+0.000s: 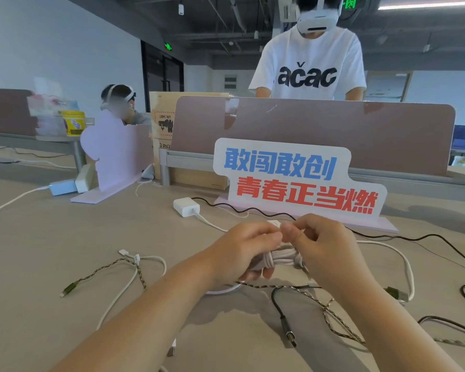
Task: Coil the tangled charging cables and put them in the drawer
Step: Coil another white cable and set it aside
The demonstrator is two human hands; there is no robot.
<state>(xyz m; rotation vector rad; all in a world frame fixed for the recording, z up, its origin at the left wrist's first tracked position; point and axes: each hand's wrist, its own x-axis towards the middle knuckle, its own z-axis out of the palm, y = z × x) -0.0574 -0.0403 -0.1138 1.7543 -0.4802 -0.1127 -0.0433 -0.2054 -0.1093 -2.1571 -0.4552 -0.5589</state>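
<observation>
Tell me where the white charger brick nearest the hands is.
Head view, left of centre: the white charger brick lies on the desk just left of the slogan sign, beyond the left hand.

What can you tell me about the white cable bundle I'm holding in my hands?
The white cable bundle is a smooth, rubbery-looking cord wound into several tight loops, held roughly sideways above the table. The left hand grips one side of the coil, fingers curled under it. The right hand seems to pinch its loose end, where a small white plug shows by the fingertips.
</observation>
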